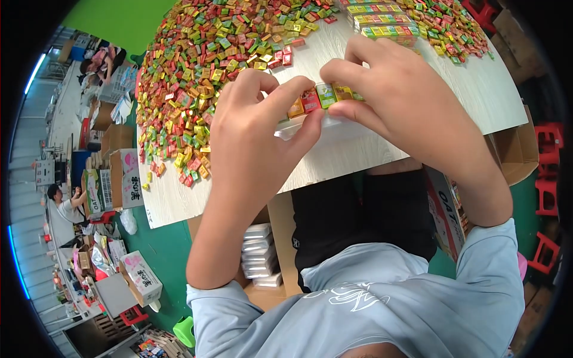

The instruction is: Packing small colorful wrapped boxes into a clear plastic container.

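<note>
A short row of small wrapped candy blocks [325, 95], in orange, red, green and yellow, spans the gap between my two hands. My left hand [262, 113] has its thumb and forefinger closed at the row's left end. At the other end, my right hand [388, 89] pinches the row between thumb and forefinger, covering part of it. Just below the blocks is a clear plastic tray [337, 132], partly hidden by my fingers; I cannot tell whether the blocks rest in it.
A big heap of loose candy blocks [197, 77] covers the table's [418, 140] left and far side. Packed rows [388, 30] are stacked beyond my right hand, near a second heap [450, 30]. Stacked white trays [259, 253] sit below the table. Two people work at far left.
</note>
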`<move>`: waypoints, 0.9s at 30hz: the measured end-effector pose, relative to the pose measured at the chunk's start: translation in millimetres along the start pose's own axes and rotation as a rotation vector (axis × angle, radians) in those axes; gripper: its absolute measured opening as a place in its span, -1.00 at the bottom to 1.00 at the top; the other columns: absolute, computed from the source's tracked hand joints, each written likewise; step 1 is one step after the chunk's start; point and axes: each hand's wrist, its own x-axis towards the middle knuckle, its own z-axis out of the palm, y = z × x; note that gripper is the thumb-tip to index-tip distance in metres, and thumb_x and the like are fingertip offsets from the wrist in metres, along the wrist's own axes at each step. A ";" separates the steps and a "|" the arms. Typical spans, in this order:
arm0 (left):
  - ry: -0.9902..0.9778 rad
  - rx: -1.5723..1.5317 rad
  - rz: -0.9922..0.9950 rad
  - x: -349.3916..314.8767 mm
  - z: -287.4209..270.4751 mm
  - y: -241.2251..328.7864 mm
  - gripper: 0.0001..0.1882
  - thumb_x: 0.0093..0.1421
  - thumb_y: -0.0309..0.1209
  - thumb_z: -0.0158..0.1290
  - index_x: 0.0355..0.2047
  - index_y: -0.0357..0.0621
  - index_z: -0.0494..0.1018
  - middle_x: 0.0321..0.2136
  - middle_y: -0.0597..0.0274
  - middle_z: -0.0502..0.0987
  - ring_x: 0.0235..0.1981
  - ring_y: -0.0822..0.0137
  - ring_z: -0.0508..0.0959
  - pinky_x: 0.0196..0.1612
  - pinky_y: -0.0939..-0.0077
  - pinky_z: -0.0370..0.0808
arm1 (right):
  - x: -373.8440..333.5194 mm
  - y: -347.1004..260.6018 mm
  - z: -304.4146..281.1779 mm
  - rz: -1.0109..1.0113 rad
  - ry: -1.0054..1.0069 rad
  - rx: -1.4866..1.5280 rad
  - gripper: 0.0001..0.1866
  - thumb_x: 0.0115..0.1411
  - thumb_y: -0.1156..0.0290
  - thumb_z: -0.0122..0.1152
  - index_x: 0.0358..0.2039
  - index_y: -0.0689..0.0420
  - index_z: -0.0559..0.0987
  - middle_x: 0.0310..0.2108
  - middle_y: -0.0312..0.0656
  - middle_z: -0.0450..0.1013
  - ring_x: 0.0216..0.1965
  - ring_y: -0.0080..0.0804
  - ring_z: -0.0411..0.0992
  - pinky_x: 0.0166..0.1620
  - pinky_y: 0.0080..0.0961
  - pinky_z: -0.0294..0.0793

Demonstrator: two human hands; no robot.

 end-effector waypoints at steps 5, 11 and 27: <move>0.130 0.080 0.035 -27.3 16.5 4.3 -0.53 0.11 -0.33 0.41 0.04 -0.11 0.61 -0.11 0.10 0.49 -0.06 0.05 0.47 0.04 0.17 0.42 | -21.1 -11.1 5.1 0.066 0.039 -0.027 -0.65 0.21 0.34 0.40 0.01 0.07 0.59 -0.11 -0.16 0.44 -0.05 -0.10 0.43 0.04 -0.17 0.44; 0.255 0.129 -0.006 -62.8 52.0 19.7 -0.36 0.19 -0.29 0.32 0.24 -0.25 0.45 0.26 -0.02 0.41 0.24 -0.12 0.32 0.32 0.07 0.30 | -57.5 -31.5 28.1 0.139 0.127 -0.159 -0.40 0.17 0.47 0.37 0.26 -0.01 0.54 0.26 -0.21 0.42 0.21 -0.07 0.35 0.26 -0.15 0.34; 0.140 -0.003 -0.015 -36.6 17.8 -1.6 -0.72 0.33 -0.45 0.18 0.03 -0.18 0.58 0.15 0.03 0.58 0.25 -0.05 0.50 0.28 0.02 0.38 | -25.6 -6.7 7.5 0.131 0.051 0.171 -0.72 0.26 0.30 0.35 -0.08 0.13 0.58 0.09 -0.14 0.46 0.21 -0.01 0.37 0.24 -0.09 0.35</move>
